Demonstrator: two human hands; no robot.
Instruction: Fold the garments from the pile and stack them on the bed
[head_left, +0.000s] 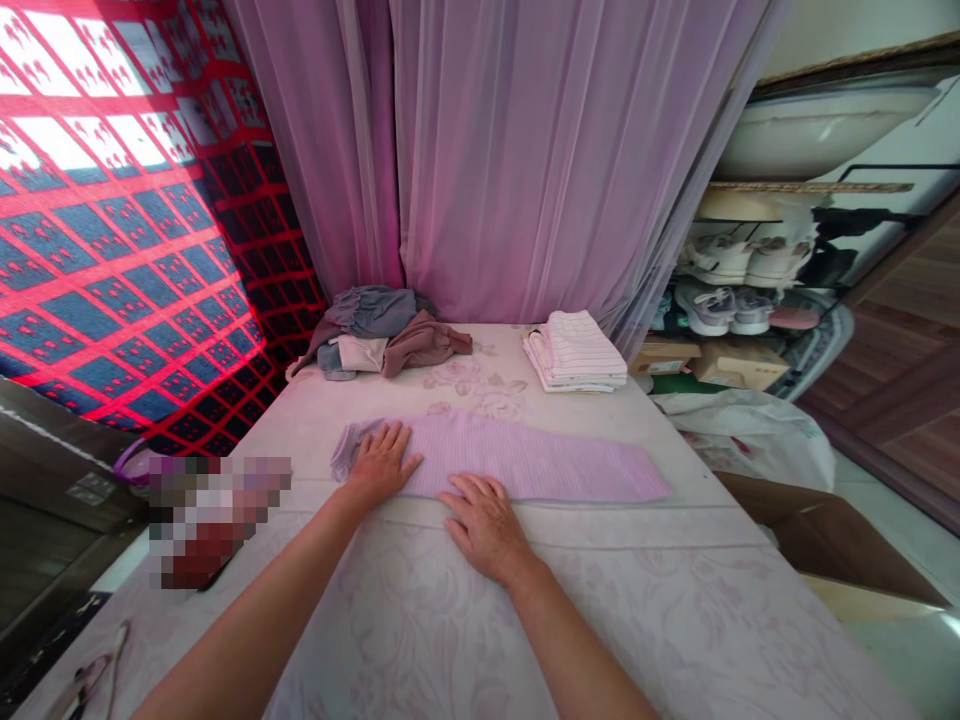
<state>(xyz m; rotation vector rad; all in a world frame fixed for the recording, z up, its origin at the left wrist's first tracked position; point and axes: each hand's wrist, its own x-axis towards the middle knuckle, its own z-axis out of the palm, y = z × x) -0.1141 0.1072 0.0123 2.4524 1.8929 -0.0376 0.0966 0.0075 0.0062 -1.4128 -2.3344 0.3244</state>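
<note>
Across the floral-covered table (622, 590) lies a pair of lilac ribbed pants (547, 460), folded lengthwise into a long strip, with the gathered end at the left. My left hand (381, 462) rests flat on the pants near that gathered end, fingers spread. My right hand (486, 525) lies palm down at the near edge of the strip, its fingertips touching the cloth and its fingers apart. Neither hand grips anything. Parts of the fabric beneath the left palm are hidden.
A loose heap of clothes (375, 325) sits at the back left. Folded striped cloths (577, 350) are stacked at the back right. Purple curtains (510, 150) hang behind. Right of the table are shoes (720, 305) on a rack and an open cardboard box (840, 535).
</note>
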